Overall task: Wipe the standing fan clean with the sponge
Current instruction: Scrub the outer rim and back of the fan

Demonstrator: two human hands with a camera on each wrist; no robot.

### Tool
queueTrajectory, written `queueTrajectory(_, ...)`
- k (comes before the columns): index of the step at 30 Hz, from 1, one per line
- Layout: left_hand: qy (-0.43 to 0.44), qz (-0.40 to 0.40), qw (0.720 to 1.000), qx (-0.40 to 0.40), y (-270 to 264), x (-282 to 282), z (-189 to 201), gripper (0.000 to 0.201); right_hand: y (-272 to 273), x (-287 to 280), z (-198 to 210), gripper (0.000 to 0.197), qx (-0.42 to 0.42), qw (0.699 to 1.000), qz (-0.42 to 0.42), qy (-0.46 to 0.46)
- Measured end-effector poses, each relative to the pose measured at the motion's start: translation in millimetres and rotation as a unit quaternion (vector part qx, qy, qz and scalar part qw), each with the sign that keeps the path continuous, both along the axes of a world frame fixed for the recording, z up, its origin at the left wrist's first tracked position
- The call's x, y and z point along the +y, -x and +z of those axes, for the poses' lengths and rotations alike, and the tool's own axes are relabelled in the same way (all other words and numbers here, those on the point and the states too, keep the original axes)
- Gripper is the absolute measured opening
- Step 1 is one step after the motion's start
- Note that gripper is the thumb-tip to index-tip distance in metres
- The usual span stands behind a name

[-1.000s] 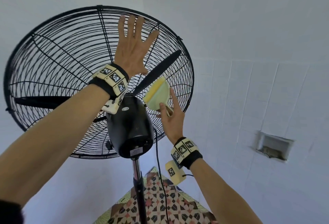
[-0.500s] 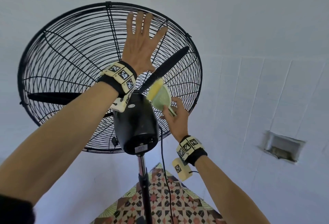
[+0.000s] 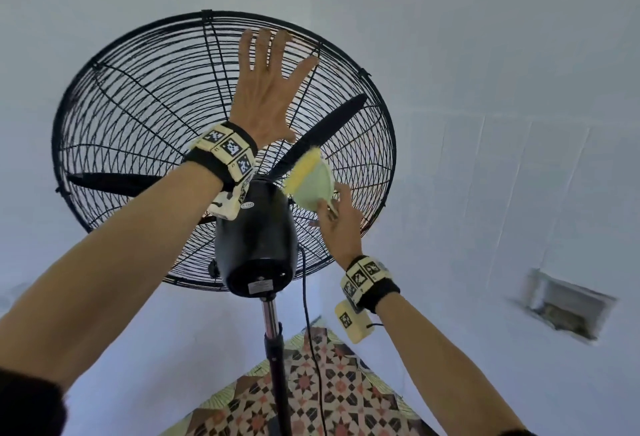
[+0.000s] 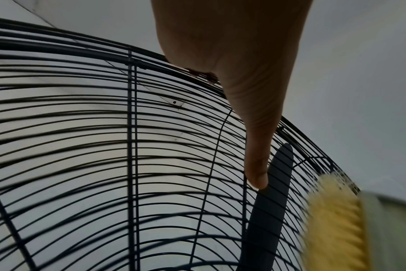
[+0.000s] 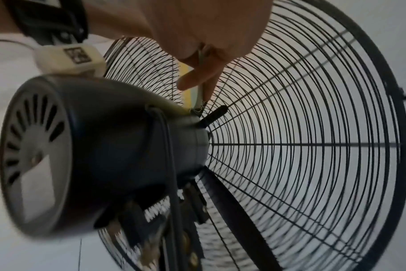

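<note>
A black standing fan (image 3: 145, 130) fills the head view from behind, with its wire cage, dark blades and motor housing (image 3: 254, 245). My left hand (image 3: 270, 89) lies flat with spread fingers on the upper back of the cage (image 4: 81, 128), thumb (image 4: 255, 165) stretched along the wires. My right hand (image 3: 337, 224) pinches a pale green sponge with a yellow scrubbing face (image 3: 310, 182), held against the cage just right of the motor. The sponge (image 4: 336, 220) shows blurred in the left wrist view, and edge-on between the fingers (image 5: 197, 77) in the right wrist view.
The fan's pole (image 3: 273, 349) and black cord (image 3: 308, 314) run down to a patterned mat (image 3: 311, 401) on the floor. White walls stand behind and to the right, with a small recessed niche (image 3: 568, 311) in the tiled wall.
The view has tilted, so fan and hands sit a little lower and to the right. The right hand has drawn the sponge slightly closer to the motor. The left hand stays flat on the cage.
</note>
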State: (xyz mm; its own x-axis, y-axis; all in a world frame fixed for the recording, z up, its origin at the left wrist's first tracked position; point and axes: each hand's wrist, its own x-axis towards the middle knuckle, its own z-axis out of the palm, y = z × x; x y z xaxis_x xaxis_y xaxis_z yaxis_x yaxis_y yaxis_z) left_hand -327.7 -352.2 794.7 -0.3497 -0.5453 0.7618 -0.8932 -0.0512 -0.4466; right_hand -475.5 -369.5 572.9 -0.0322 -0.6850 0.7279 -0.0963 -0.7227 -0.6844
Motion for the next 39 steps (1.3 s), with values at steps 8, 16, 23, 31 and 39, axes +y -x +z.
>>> queueTrajectory(8,0.001,0.025,1.0,0.005,4,0,0,0.141,9,-1,5,0.03,-0.173,0.985,0.004,-0.022)
queueTrajectory(16,0.006,0.047,0.999,-0.004,3,-1,0,0.143,6,-7,10,0.027,-0.22,0.973,0.012,-0.064)
queueTrajectory(23,0.004,0.047,0.999,-0.003,5,-2,0,0.141,-3,3,-5,0.03,-0.12,0.988,0.058,-0.078)
queueTrajectory(31,-0.002,0.055,0.998,0.004,5,-1,1,0.141,28,-1,41,0.033,-0.319,0.943,0.021,-0.095)
queueTrajectory(39,0.0,0.053,0.999,0.002,5,1,1,0.14,24,2,39,0.028,-0.235,0.968,0.003,-0.09)
